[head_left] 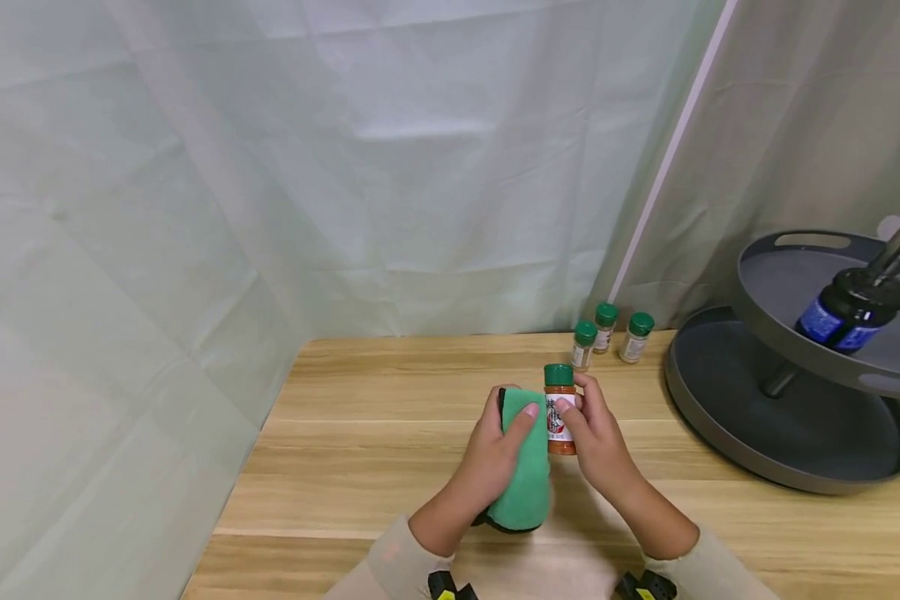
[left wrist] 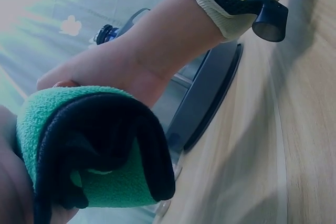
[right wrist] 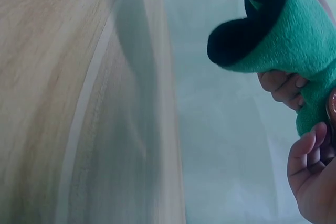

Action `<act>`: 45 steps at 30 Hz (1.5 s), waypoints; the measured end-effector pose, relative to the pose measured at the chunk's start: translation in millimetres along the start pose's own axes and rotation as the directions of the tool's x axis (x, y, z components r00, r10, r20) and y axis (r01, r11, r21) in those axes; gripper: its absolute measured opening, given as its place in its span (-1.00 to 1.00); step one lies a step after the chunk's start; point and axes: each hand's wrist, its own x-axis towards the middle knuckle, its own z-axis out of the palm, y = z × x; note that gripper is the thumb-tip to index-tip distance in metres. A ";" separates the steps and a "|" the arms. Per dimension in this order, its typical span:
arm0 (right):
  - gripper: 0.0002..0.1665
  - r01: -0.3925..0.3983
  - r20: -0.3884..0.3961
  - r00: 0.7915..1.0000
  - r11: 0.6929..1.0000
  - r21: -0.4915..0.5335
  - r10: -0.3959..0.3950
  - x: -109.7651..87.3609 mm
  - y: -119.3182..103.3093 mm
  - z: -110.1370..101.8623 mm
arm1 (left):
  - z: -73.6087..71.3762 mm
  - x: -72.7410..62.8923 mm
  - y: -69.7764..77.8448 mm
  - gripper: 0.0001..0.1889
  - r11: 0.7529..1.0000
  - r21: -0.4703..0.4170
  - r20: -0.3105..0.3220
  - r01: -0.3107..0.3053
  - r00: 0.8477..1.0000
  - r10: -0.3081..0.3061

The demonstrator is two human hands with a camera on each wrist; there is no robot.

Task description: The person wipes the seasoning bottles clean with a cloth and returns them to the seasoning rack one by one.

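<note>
In the head view my left hand (head_left: 490,461) grips a folded green cloth (head_left: 526,467) with dark edging, its thumb lying over the front. Beside it my right hand (head_left: 598,435) holds a spice jar (head_left: 559,429) upright, with a green cap, red-orange contents and a white label. The cloth's edge meets the left side of the jar. From the left wrist, the cloth (left wrist: 123,182) shows as a loose roll with a dark inner side. In the right wrist view the right hand's fingers (right wrist: 300,153) curl at the jar, which is mostly cut off by the frame.
Three small green-capped jars, one of them the nearest jar (head_left: 582,354), stand at the back of the wooden table (head_left: 375,425). To the right is a two-tier dark grey tray (head_left: 708,417), with a dark blue-labelled bottle (head_left: 843,317) on its upper level. A pale curtain (head_left: 450,167) hangs behind.
</note>
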 end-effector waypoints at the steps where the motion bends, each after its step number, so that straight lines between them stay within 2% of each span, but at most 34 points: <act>1: -0.59 -0.007 -0.023 1.000 1.000 -0.003 0.007 0.0 -0.2 -0.2 | 0.2 -0.5 0.0 -0.62 1.000 0.013 0.013 0.001 1.000 -0.001; 7: -0.60 -0.049 -0.144 0.988 0.999 -0.002 0.048 1.0 1.2 -1.4 | 0.8 -1.8 1.2 -0.64 0.997 0.076 0.083 -0.006 0.997 0.000; 11: -0.59 -0.062 -0.164 0.985 0.998 0.001 0.062 0.9 1.6 -1.9 | 1.2 -2.0 0.9 -0.66 0.996 0.092 0.093 -0.005 0.996 -0.004; 17: -0.57 -0.082 -0.118 0.990 0.996 0.018 0.083 0.7 1.9 -1.7 | 1.3 0.7 -2.6 -0.63 0.997 0.075 0.066 -0.010 0.998 0.005; 23: -0.51 -0.082 0.004 0.997 0.997 -0.003 0.082 -0.2 -1.0 1.0 | -2.6 3.0 -2.0 -0.63 0.999 0.046 0.001 -0.007 1.000 0.007; 27: -0.51 -0.067 0.072 0.995 0.998 -0.019 0.069 -0.3 1.1 2.9 | -6.1 5.0 -1.1 -0.60 1.000 0.017 -0.039 -0.012 0.999 0.013; 33: -0.50 -0.050 0.130 0.990 0.998 -0.044 0.055 -1.2 4.3 4.3 | -7.9 6.1 -0.5 -0.59 0.999 -0.040 -0.085 -0.019 0.996 0.016; 36: -0.48 -0.041 0.134 0.990 0.998 -0.043 0.047 -1.7 4.5 5.3 | -7.8 6.0 -0.9 -0.58 0.997 -0.072 -0.089 -0.024 0.996 0.018; 40: -0.51 -0.031 0.110 0.993 0.999 -0.042 0.036 -2.1 4.4 6.3 | -6.8 5.6 -2.4 -0.58 0.997 -0.071 -0.076 -0.009 0.997 0.004; 45: -0.56 -0.058 0.045 0.997 0.998 -0.039 0.060 -1.6 4.5 6.3 | -4.6 5.4 -5.8 -0.58 0.999 -0.041 -0.023 0.024 0.999 -0.025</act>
